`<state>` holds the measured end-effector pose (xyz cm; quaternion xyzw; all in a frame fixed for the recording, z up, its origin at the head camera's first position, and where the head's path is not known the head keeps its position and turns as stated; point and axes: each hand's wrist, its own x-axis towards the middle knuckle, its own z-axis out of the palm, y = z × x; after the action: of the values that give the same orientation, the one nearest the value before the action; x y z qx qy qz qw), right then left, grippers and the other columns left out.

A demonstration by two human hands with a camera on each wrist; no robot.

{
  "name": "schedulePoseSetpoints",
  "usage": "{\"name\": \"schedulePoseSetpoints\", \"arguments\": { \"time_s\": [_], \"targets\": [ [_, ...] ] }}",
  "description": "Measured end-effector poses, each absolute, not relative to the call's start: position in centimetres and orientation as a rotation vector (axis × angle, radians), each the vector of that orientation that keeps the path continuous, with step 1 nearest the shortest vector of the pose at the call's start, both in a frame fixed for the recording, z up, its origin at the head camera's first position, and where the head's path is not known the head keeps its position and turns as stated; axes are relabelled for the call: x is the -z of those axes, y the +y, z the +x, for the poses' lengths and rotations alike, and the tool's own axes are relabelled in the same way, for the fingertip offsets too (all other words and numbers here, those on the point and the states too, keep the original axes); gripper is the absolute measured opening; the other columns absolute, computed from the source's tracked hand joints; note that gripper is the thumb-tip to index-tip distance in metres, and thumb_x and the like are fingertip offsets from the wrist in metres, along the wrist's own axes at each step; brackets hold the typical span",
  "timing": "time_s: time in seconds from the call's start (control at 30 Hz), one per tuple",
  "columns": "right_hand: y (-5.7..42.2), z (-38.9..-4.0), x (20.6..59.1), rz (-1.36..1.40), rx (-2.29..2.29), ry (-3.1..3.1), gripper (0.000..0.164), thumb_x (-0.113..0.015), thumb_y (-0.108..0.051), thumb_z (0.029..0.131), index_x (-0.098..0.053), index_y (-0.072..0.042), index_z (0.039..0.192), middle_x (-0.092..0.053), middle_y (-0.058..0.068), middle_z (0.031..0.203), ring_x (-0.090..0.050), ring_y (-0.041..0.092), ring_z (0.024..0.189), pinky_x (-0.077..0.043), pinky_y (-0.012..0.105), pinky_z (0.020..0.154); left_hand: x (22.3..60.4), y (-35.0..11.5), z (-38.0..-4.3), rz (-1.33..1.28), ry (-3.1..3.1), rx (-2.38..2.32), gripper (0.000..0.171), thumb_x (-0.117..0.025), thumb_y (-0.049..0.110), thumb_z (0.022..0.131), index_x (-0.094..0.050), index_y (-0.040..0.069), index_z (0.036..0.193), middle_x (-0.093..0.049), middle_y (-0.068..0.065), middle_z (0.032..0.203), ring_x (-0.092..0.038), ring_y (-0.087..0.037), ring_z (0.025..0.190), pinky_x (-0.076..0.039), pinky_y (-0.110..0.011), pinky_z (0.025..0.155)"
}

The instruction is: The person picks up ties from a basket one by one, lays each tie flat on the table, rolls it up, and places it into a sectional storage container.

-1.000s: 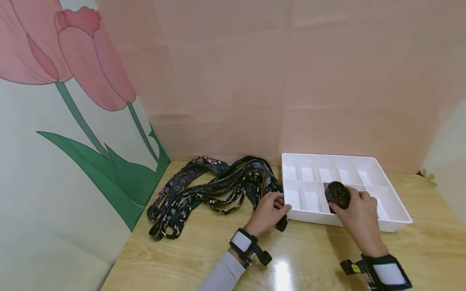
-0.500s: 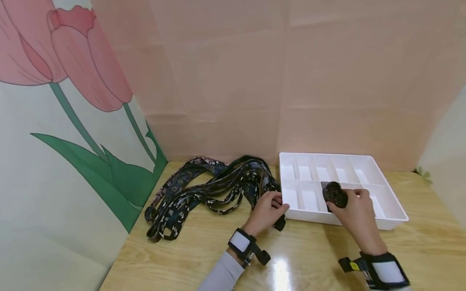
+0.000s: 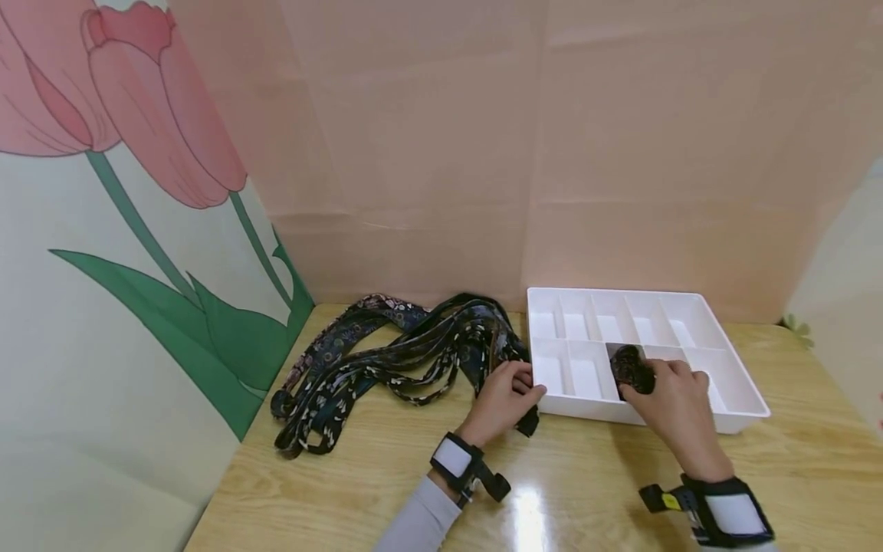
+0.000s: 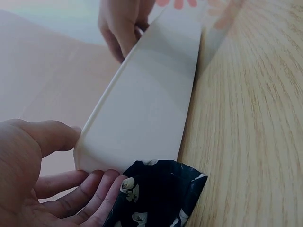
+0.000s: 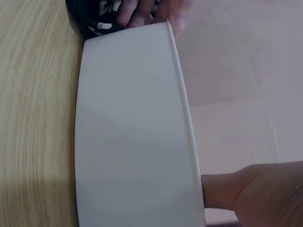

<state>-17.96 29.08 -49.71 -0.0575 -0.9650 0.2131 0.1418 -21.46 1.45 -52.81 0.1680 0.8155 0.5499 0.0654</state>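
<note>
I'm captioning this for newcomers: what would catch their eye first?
Probably the big pink tulips on the left wall, then the white tray on the right of the table. At the tray's front row, the right hand holds a dark roll; left of the tray lies a pile of dark patterned ties.

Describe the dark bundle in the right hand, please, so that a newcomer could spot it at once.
On the wooden table, find the white divided tray. At the third compartment from the left in its near row, the right hand grips the dark bundle. Its compact, rounded shape sets it apart from the long, loose patterned strips left of the tray.
</note>
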Motion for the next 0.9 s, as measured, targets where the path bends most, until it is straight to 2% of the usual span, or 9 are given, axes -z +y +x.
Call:
{"name": "schedulePoseSetpoints", "arguments": {
  "time_s": [0.07,0.17,0.33,0.5,0.6,0.67,0.77,0.9],
  "targets": [
    [29.2,-17.9,49.6,-0.227,-0.633,-2.815,0.066,-0.086,-0.029,0.085,-0.063,0.019,0.124,-0.045,0.049,0.125,-0.041,0.063,0.109,-0.038,0.063,0.078,52.9,1.4,-21.5,0.512,2.455,-1.654,0.040,-0.073,0.032,0.102,-0.066,0.010,0.135,-0.064,0.003,0.112,-0.061,0.003,0.091,-0.055,-0.017,0.082],
    [29.5,-18.0,49.3,-0.262,-0.584,-2.881,0.067,-0.085,-0.036,0.085,-0.066,0.018,0.121,-0.044,0.047,0.123,-0.040,0.063,0.109,-0.040,0.062,0.075,52.9,1.2,-21.5,0.548,2.446,-1.642,0.035,-0.072,0.032,0.103,-0.067,0.011,0.132,-0.064,0.003,0.114,-0.062,0.003,0.093,-0.055,-0.017,0.084],
    [29.6,-18.3,49.2,-0.161,-0.540,-2.970,0.069,-0.076,-0.037,0.094,-0.062,0.022,0.126,-0.046,0.048,0.126,-0.040,0.065,0.109,-0.040,0.066,0.082,52.5,-0.9,-21.5,0.638,2.468,-1.669,0.027,-0.066,0.022,0.107,-0.070,0.008,0.129,-0.064,0.000,0.117,-0.064,0.001,0.098,-0.057,-0.018,0.087],
    [29.7,-18.3,49.7,-0.122,-0.628,-3.006,0.079,-0.063,-0.046,0.105,-0.052,0.025,0.137,-0.041,0.053,0.134,-0.038,0.070,0.116,-0.039,0.075,0.093,51.6,-4.7,-21.8,0.632,2.599,-1.706,0.023,-0.063,0.012,0.107,-0.072,0.004,0.126,-0.067,-0.004,0.115,-0.064,-0.005,0.096,-0.056,-0.019,0.082],
    [29.7,-18.2,49.9,-0.110,-0.658,-3.001,0.085,-0.058,-0.052,0.107,-0.047,0.024,0.143,-0.039,0.054,0.138,-0.036,0.072,0.121,-0.038,0.078,0.098,50.9,-7.5,-21.9,0.589,2.748,-1.670,0.021,-0.062,0.007,0.105,-0.074,0.005,0.123,-0.068,-0.005,0.114,-0.063,-0.012,0.093,-0.054,-0.022,0.078],
    [29.6,-18.1,50.1,-0.104,-0.684,-2.963,0.086,-0.060,-0.052,0.106,-0.044,0.022,0.147,-0.037,0.054,0.140,-0.036,0.072,0.123,-0.037,0.079,0.098,50.5,-9.4,-21.8,0.544,2.852,-1.618,0.021,-0.063,0.005,0.104,-0.074,0.007,0.121,-0.067,-0.005,0.116,-0.061,-0.016,0.096,-0.054,-0.028,0.080],
    [28.9,-17.5,50.5,-0.113,-0.733,-2.840,0.084,-0.070,-0.044,0.102,-0.042,0.018,0.149,-0.035,0.050,0.145,-0.035,0.070,0.125,-0.038,0.078,0.097,50.5,-12.0,-21.6,0.487,2.975,-1.481,0.024,-0.071,0.009,0.100,-0.073,0.010,0.123,-0.066,-0.006,0.122,-0.057,-0.024,0.108,-0.053,-0.041,0.091],
    [27.3,-16.6,50.2,-0.088,-0.814,-2.554,0.069,-0.083,-0.019,0.091,-0.052,0.013,0.143,-0.040,0.040,0.147,-0.037,0.062,0.129,-0.037,0.071,0.094,51.2,-14.3,-21.4,0.470,3.084,-1.095,0.050,-0.088,0.025,0.088,-0.069,0.013,0.133,-0.063,-0.009,0.131,-0.049,-0.031,0.123,-0.041,-0.054,0.105]
  ]
}}
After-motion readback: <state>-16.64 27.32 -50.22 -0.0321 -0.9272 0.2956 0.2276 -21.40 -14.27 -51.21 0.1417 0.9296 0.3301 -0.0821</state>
